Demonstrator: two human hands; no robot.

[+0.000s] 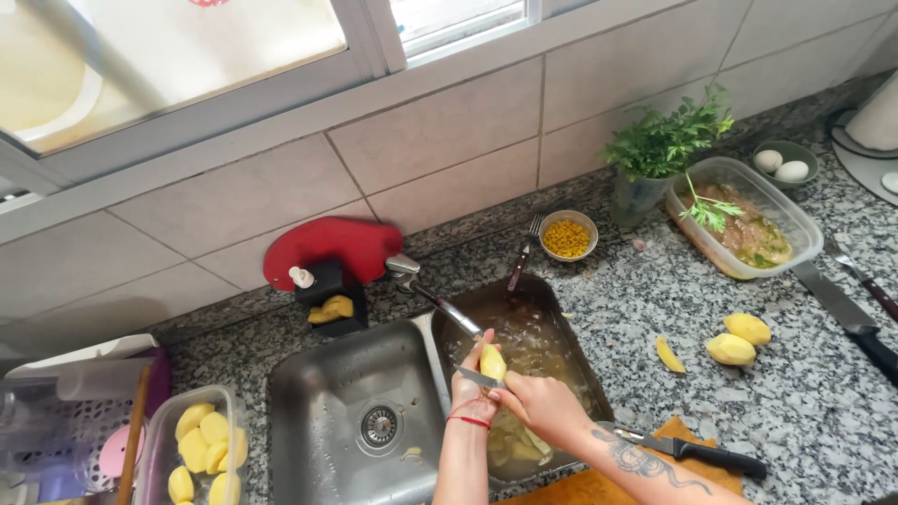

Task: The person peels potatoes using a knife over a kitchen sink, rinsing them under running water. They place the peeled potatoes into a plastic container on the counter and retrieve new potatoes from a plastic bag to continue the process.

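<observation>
My left hand (472, 388) holds a small yellow peeled potato (492, 361) upright over a dark baking tray (571, 348) full of peelings. My right hand (541, 404) grips a small knife (477, 377) whose blade lies against the potato's lower side. A red string circles my left wrist and a tattoo runs along my right forearm. Two peeled potatoes (737, 339) and a potato slice (670, 355) lie on the granite counter to the right.
A steel sink (323, 421) with a tap (421, 285) sits left of the tray. A clear tub of peeled potatoes (201, 447) stands at the lower left. A black-handled knife (697, 452), corn bowl (569, 236), fork (524, 254), parsley (669, 140), meat container (748, 224), eggs (784, 164) and big knife (847, 318) surround the area.
</observation>
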